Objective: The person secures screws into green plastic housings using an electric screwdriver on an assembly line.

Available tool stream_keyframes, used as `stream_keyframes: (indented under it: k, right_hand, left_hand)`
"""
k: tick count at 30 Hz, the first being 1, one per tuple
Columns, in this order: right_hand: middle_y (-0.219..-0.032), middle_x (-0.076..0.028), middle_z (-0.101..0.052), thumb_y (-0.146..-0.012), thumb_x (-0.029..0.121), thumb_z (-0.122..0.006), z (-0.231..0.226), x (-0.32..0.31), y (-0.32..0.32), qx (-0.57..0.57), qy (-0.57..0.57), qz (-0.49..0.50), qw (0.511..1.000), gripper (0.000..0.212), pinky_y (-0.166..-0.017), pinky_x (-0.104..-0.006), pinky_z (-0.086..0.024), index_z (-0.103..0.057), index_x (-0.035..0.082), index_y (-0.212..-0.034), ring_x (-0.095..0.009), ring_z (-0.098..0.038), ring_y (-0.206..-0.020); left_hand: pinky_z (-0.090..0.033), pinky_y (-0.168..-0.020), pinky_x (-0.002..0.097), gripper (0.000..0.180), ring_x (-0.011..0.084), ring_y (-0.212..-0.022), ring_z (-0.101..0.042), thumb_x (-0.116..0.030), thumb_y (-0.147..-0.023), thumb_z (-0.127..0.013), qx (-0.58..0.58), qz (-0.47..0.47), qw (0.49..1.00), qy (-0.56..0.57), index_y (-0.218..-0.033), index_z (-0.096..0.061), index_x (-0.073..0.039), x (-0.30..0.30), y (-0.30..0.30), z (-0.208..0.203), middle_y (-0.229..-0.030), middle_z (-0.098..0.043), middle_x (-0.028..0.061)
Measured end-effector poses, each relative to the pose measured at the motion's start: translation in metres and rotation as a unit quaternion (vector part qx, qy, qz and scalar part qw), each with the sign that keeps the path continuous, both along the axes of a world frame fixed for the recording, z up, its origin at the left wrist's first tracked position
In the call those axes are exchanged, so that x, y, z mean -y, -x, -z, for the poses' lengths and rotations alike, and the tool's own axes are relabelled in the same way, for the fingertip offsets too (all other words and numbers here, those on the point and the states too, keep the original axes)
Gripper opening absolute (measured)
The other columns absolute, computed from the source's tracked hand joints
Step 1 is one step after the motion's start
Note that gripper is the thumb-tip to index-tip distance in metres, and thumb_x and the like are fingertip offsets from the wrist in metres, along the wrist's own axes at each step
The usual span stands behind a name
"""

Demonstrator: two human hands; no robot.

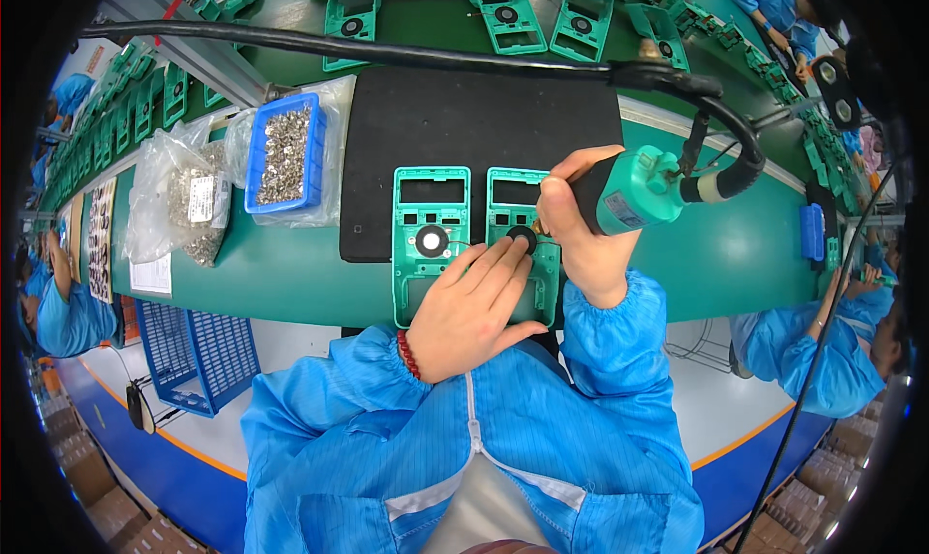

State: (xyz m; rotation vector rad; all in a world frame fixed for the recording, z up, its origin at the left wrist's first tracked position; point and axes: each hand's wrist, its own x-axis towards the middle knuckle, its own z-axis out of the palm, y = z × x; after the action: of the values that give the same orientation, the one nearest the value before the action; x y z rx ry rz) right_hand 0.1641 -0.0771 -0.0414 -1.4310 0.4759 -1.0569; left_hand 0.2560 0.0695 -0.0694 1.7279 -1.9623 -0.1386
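Two green plastic housings lie side by side in front of me, the left housing (404, 275) and the right housing (549, 281). A round black speaker with a pale centre (432, 240) sits in the left one. My left hand (460, 317) lies flat over the right housing, fingertips on its round black speaker (523, 236), which they partly cover. In my right hand (587, 239) is a green and black electric screwdriver (644, 188), held tilted, its tip pointing down at the right housing beside that speaker. Whether the tip touches a screw is too small to tell.
A black mat (464, 119) lies under the housings' far ends. To the left stand a blue tray of small metal parts (286, 157) and a clear bag of parts (198, 201). A black cable (387, 49) crosses overhead. More green housings (505, 14) line the far belt.
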Motion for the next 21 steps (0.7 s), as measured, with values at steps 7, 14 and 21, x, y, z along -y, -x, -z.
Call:
stream_keyframes:
  k: [7, 14, 21]
  right_hand:
    - [-0.085, -0.003, -0.066, -0.08, -0.006, -0.079, -0.005, 0.001, -0.003, 0.004, 0.052, -0.03, 0.998, 0.02, -0.062, -0.0252, -0.052, -0.065, 0.001, -0.093, -0.009, -0.063, -0.073]
    - [-0.081, -0.001, -0.065, -0.08, -0.005, -0.079, 0.001, 0.011, 0.001, -0.001, -0.059, -0.091, 0.994, 0.02, -0.062, -0.0248, -0.051, -0.064, 0.002, -0.091, -0.008, -0.061, -0.07]
    - [-0.091, -0.003, -0.067, -0.08, -0.002, -0.081, -0.017, -0.017, -0.001, 0.006, 0.054, 0.016, 0.998, 0.026, -0.067, -0.0243, -0.052, -0.064, 0.001, -0.1, -0.008, -0.062, -0.077]
  left_hand:
    - [-0.04, -0.108, 0.0444, 0.073, 0.03, -0.13, -0.053, -0.044, -0.081, -0.076, 0.009, 0.002, 1.0, -0.007, -0.132, -0.057, 0.005, 0.001, 0.0, 0.0, -0.136, -0.057, 0.0178]
    - [-0.04, -0.108, 0.0445, 0.073, 0.0302, -0.129, -0.054, -0.044, -0.08, -0.077, 0.008, -0.007, 1.0, 0.005, -0.13, -0.057, 0.005, 0.0, 0.003, 0.0, -0.134, -0.058, 0.0178]
    - [-0.04, -0.107, 0.0446, 0.069, 0.0315, -0.127, -0.054, -0.038, -0.079, -0.079, -0.019, -0.005, 1.0, 0.004, -0.13, -0.058, 0.003, -0.004, 0.002, -0.003, -0.134, -0.058, 0.018]
